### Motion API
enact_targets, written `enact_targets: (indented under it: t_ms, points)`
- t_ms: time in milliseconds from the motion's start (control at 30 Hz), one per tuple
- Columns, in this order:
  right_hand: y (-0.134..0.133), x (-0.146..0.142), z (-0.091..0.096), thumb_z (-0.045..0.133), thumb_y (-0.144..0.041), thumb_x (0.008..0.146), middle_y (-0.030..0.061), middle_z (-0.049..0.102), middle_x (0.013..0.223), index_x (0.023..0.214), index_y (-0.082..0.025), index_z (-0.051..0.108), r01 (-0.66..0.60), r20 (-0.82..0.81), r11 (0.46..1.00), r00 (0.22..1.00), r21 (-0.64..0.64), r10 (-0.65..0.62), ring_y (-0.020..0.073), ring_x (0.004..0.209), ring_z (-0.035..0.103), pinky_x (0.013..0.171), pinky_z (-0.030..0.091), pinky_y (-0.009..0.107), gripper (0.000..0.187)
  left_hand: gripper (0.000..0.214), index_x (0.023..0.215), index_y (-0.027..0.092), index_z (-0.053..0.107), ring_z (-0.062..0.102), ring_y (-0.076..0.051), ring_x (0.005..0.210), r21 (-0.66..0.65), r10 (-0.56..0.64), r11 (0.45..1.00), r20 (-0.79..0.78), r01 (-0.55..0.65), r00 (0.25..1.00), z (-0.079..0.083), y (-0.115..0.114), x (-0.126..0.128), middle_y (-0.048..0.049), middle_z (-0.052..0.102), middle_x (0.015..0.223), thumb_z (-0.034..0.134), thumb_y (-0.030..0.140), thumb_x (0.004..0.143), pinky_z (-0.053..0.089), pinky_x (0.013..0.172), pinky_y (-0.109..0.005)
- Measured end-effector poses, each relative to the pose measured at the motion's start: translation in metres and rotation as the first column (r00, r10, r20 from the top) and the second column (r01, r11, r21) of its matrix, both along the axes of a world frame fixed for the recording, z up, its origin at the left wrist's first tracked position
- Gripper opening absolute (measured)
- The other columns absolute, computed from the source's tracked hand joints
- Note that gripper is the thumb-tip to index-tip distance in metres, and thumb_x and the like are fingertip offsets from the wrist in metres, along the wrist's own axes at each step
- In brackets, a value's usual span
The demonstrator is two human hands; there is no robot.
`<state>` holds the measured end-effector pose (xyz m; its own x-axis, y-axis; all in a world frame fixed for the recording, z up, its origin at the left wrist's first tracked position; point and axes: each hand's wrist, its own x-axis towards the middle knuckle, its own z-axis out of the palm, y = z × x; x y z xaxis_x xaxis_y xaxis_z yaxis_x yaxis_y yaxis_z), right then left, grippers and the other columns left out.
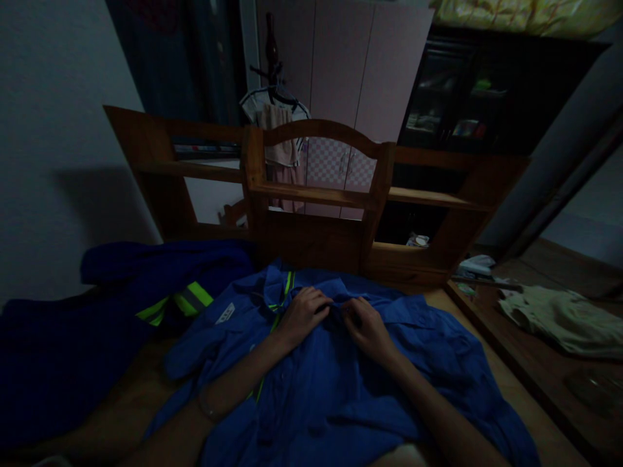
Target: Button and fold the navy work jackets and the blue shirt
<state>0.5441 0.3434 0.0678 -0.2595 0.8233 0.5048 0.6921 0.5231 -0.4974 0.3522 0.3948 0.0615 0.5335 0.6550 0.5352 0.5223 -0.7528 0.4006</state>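
Note:
A blue work jacket [311, 376] with thin yellow-green piping and a small white label lies spread on the wooden surface before me. Near its collar, my left hand [305, 314] pinches the cloth with bent fingers. My right hand [365, 324] is a short way to the right, its fingers curled and closed on the same jacket's fabric. A small gap separates the two hands, and a fold of cloth runs between them. What exactly lies under the fingertips is hidden and dim. A thin bracelet circles my left wrist.
Darker blue clothing [111, 331] with yellow-green and grey bands lies at left. A wooden shelved headboard [311, 243] rises behind the jacket. At right, a wooden side rail [516, 370] borders the surface, with a pale cloth [559, 318] beyond it. A coat stand with clothes stands behind.

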Motion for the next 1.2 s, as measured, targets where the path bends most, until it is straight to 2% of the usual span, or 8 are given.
enact_targets:
  t_ms: [400, 900, 1067, 1200]
  points:
    - [0.0, -0.001, 0.0, 0.044, -0.017, 0.09, 0.0039, 0.058, 0.08, 0.09, -0.021, 0.057, 0.008, 0.002, 1.0, 1.0, 0.001, -0.008, 0.0184, 0.078, 0.053, 0.071, 0.042, 0.029, 0.014, 0.015, 0.098, 0.023, 0.065, 0.053, -0.02, 0.095, 0.028, 0.033, 0.999, -0.054, -0.031, 0.998, 0.002, -0.002, 0.001, -0.0025, 0.062, 0.094, 0.057, 0.02, 0.085, 0.042, 0.088, -0.035]
    - [-0.001, 0.001, 0.0, 0.048, -0.02, 0.09, 0.0028, 0.058, 0.081, 0.092, -0.021, 0.058, 0.032, 0.003, 0.999, 0.999, -0.043, -0.032, 0.0152, 0.071, 0.054, 0.067, 0.043, 0.026, 0.01, 0.018, 0.102, 0.024, 0.064, 0.062, -0.017, 0.088, 0.031, 0.096, 0.995, -0.11, -0.093, 0.989, 0.0, -0.006, 0.001, -0.0015, 0.064, 0.09, 0.054, 0.028, 0.088, 0.045, 0.077, -0.027]
    - [0.004, 0.002, -0.008, 0.053, -0.021, 0.088, 0.0006, 0.055, 0.075, 0.095, -0.022, 0.059, 0.063, 0.004, 0.997, 0.998, -0.039, -0.063, 0.0148, 0.068, 0.054, 0.065, 0.042, 0.025, 0.01, 0.016, 0.1, 0.025, 0.063, 0.063, -0.017, 0.083, 0.038, 0.123, 0.992, -0.148, -0.118, 0.981, 0.0, -0.006, 0.003, -0.0006, 0.065, 0.087, 0.054, 0.028, 0.086, 0.044, 0.071, -0.026]
    - [0.009, 0.004, -0.015, 0.055, -0.023, 0.087, 0.0003, 0.056, 0.073, 0.097, -0.022, 0.061, 0.1, 0.006, 0.994, 0.995, -0.04, -0.1, 0.0145, 0.067, 0.054, 0.064, 0.042, 0.025, 0.011, 0.014, 0.096, 0.024, 0.063, 0.063, -0.016, 0.081, 0.029, 0.089, 0.996, -0.177, -0.085, 0.98, -0.002, -0.005, 0.002, -0.0001, 0.065, 0.086, 0.054, 0.026, 0.086, 0.043, 0.07, -0.025]
